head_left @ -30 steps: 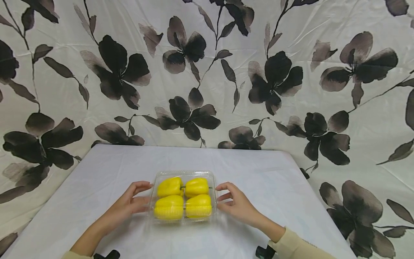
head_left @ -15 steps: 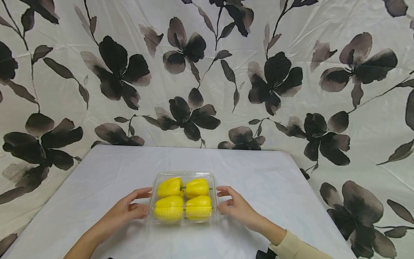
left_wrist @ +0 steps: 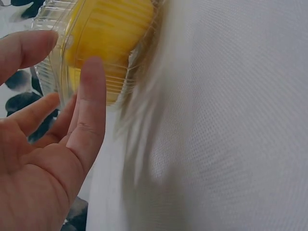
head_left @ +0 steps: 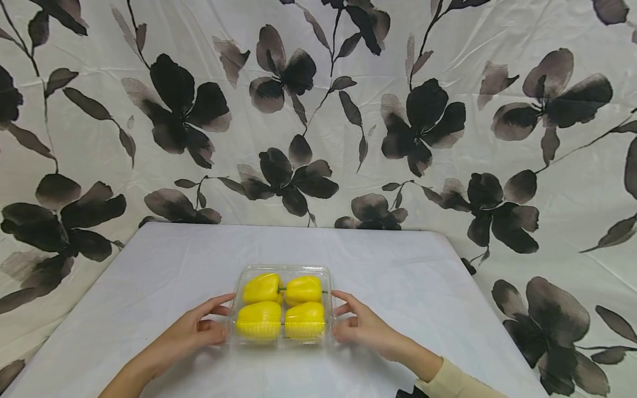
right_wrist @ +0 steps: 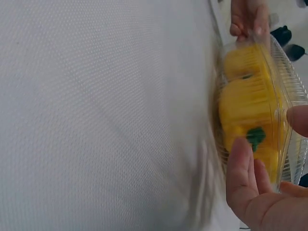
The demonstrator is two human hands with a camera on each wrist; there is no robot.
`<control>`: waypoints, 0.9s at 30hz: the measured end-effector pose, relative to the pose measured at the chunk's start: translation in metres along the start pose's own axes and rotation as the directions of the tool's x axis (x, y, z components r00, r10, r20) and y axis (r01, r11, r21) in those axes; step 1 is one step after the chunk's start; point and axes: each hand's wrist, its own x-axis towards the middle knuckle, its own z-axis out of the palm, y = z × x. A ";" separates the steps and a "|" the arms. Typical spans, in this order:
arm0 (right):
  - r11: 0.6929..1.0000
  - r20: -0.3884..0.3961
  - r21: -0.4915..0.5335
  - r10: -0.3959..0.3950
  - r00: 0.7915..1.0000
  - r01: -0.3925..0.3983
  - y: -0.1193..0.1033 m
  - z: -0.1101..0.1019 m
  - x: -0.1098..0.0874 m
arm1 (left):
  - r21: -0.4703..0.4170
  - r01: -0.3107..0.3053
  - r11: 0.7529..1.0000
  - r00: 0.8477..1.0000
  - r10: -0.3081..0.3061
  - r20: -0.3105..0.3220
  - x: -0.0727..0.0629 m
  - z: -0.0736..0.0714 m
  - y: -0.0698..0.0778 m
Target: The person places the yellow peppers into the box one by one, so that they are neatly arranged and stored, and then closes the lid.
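A clear plastic clamshell box (head_left: 283,269) rests on the table in the head view, its lid down. Several yellow bell peppers (head_left: 259,319) lie in it in two rows, and a green stem (right_wrist: 255,136) shows through the wall in the right wrist view. My left hand (head_left: 196,326) is at the box's left side, fingers extended with the tips right at the wall. On the opposite side my right hand (head_left: 368,326) has its fingertips at the wall, thumb and fingers spread apart. Neither hand is curled round the box.
A white cloth covers the table (head_left: 174,249). Behind it hangs a white curtain (head_left: 358,193) with dark flower prints. A dark strap-like piece (head_left: 412,392) shows below the right sleeve (head_left: 455,381).
Both hands have shifted a little toward the front along the box's sides, the left one lowering most. The box has barely moved, and the peppers keep their places.
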 end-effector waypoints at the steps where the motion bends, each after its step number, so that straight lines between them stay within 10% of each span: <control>1: 1.000 -0.002 0.001 0.001 1.000 -0.001 0.000 0.000 0.000 | -0.003 -0.010 1.000 1.000 0.010 0.005 0.000 0.000 -0.001; 27: 0.999 0.044 0.045 0.007 0.999 -0.009 0.004 0.005 0.003 | -0.027 -0.007 1.000 0.998 0.009 0.063 0.000 0.001 0.001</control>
